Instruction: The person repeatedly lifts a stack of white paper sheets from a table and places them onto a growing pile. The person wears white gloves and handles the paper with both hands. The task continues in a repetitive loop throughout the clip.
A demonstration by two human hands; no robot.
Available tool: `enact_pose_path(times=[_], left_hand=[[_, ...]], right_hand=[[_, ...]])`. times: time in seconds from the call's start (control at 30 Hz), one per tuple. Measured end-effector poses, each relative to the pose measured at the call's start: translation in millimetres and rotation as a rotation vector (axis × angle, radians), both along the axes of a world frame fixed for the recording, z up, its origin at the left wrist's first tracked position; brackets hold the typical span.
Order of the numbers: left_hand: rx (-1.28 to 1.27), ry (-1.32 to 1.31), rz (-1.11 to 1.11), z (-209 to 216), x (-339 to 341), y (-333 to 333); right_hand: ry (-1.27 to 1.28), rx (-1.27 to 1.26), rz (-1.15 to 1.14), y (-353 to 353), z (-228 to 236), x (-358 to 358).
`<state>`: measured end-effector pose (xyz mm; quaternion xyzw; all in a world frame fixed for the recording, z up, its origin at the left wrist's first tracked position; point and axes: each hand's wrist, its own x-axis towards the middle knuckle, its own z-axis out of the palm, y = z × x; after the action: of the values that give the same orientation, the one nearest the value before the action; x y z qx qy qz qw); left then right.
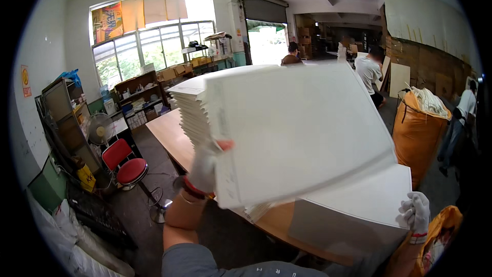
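My left hand (204, 168), in a white glove with a dark red cuff, is closed on the left edge of a large white board (302, 128). The board is raised and tilted, and blurred along its lower edge. Behind its left side, a tall stack of white sheets (188, 118) with uneven edges stands on a wooden table (166, 129). Below the board's right part lies another white board (359, 192), with a grey-shaded side. At that board's right corner is my white-gloved right hand (416, 210), fingers curled against the edge; the fingertips are partly hidden.
A red stool (133, 170) and a fan (100, 128) stand left of the table. To the right are a full orange sack (417, 133) and another orange bag (443, 236) near my right arm. Several people work farther back, one in a white shirt (366, 74).
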<state>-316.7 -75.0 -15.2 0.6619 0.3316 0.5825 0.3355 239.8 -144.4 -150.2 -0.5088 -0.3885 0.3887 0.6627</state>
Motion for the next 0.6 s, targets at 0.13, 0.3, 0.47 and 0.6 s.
enact_pose_path(times=[0.13,0.3,0.47,0.6], left_hand=[[-0.176,-0.697,-0.502,47.4,-69.8,36.1],[0.051,-0.725,-0.176,116.1,-126.0,99.9],[-0.036,-0.655,0.134,133.3,-179.2,166.1],[-0.185,-0.284,0.513,125.5,-212.4,189.1]], right_hand=[[-0.018,0.029,0.02,-4.8,1.7,-2.5],[-0.013,0.036,0.003,-2.7,1.8,-5.4],[-0.088,0.025,-0.021,-4.0,4.9,-7.0],[-0.084,0.042,-0.038,-0.2,3.0,-8.6]])
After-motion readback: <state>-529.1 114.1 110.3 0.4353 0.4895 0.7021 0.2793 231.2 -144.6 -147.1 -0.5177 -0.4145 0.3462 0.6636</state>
